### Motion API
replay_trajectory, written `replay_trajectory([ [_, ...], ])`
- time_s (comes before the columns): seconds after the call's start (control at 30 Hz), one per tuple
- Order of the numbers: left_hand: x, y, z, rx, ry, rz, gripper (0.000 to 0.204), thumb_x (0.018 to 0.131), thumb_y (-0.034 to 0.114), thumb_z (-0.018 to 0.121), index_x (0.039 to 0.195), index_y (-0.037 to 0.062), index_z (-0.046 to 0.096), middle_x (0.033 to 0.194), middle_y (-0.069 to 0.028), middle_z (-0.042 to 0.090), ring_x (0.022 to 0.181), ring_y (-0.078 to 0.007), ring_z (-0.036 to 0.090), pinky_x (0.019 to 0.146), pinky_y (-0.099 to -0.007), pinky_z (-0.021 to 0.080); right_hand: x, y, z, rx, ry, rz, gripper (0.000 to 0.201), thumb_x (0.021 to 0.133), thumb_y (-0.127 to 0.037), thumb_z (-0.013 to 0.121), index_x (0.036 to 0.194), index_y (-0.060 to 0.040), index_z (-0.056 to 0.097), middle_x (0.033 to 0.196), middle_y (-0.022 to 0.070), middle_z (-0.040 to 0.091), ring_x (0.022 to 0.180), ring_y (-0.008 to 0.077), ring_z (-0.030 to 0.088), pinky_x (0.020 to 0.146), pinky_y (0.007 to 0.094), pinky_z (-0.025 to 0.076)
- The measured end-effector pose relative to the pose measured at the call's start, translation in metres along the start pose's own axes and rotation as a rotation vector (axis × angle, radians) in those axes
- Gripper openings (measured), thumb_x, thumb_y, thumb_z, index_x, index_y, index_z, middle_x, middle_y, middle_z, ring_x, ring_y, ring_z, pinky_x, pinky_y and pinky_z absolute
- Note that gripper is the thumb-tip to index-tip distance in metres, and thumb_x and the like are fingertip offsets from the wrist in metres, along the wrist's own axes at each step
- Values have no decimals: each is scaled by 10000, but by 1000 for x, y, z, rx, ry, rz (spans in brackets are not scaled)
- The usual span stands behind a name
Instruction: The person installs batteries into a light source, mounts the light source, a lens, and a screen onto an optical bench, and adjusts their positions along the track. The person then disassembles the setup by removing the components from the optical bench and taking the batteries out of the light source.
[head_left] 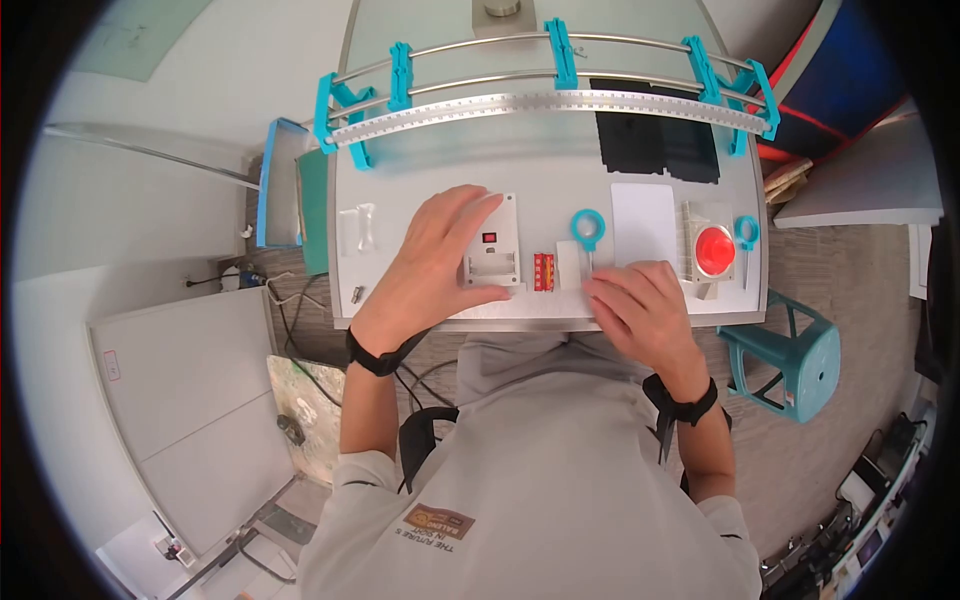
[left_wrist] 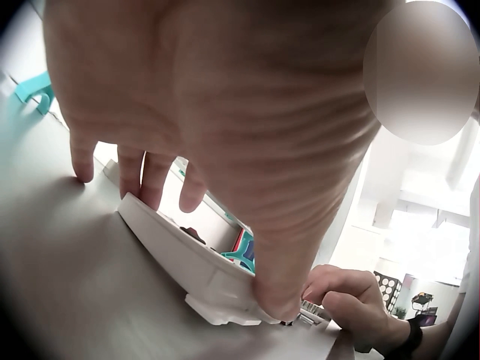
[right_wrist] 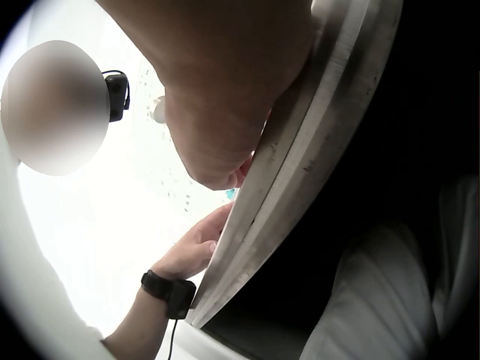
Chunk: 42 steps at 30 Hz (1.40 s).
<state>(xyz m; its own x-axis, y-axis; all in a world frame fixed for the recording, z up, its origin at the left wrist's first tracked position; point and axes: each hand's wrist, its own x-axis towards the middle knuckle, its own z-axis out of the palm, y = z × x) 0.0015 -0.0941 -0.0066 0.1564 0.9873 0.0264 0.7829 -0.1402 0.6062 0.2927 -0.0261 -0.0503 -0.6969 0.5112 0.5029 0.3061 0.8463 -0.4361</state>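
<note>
In the head view my left hand (head_left: 425, 255) spans a white plastic box (head_left: 507, 222) that has a small red switch and a battery compartment at its near end. The left wrist view shows the fingers at the box's far end and the thumb pressed to its near end. My right hand (head_left: 645, 310) lies at the table's front edge, fingers loosely curled, with no held thing visible. Its fingertips overlap the lower end of a thin rod on a teal-ringed lens (head_left: 588, 225). Between the hands lie red-and-yellow batteries (head_left: 543, 272) and a small white card (head_left: 569, 265).
A rail with teal holders and a ruler (head_left: 540, 103) spans the back. Black sheet (head_left: 650, 140), white paper (head_left: 643, 225), a red disc in a white frame (head_left: 715, 250) and another lens (head_left: 746, 232) lie rightward. Clear plastic (head_left: 366, 225) is left; a teal stool (head_left: 800, 360) stands right.
</note>
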Motion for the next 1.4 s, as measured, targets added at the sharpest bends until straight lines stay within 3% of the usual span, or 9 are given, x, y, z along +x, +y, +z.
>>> replay_trajectory([
  [0.43,-1,-2,3,3,19,10,946,635,196,936,1456,74,483,1474,-176,454,1356,-408,436,1144,-478,383,-2,2,2,18,12,6,243,774,-48,785,1009,-63,724,1059,30,685,919,237,605,767,365,482],
  [1.13,-9,-11,-11,-69,-26,-93,995,650,147,912,1518,90,429,1564,-169,376,1452,-383,374,1194,-435,350,1,3,3,17,30,11,248,754,-41,791,992,-65,726,1036,22,689,910,230,607,755,362,478],
  [1.33,-4,-20,-26,-127,76,-16,747,784,147,839,1456,87,519,1505,-175,472,1375,-382,475,1129,-428,416,0,1,3,24,30,11,240,756,-39,789,987,-75,733,1033,17,690,905,228,606,748,358,475],
  [1.4,1,-25,-29,-115,164,-22,536,856,98,771,1364,59,603,1381,-166,596,1287,-360,564,1090,-398,444,-1,2,5,-12,73,43,233,753,-48,790,977,-87,739,1027,13,687,896,223,600,740,354,468],
])
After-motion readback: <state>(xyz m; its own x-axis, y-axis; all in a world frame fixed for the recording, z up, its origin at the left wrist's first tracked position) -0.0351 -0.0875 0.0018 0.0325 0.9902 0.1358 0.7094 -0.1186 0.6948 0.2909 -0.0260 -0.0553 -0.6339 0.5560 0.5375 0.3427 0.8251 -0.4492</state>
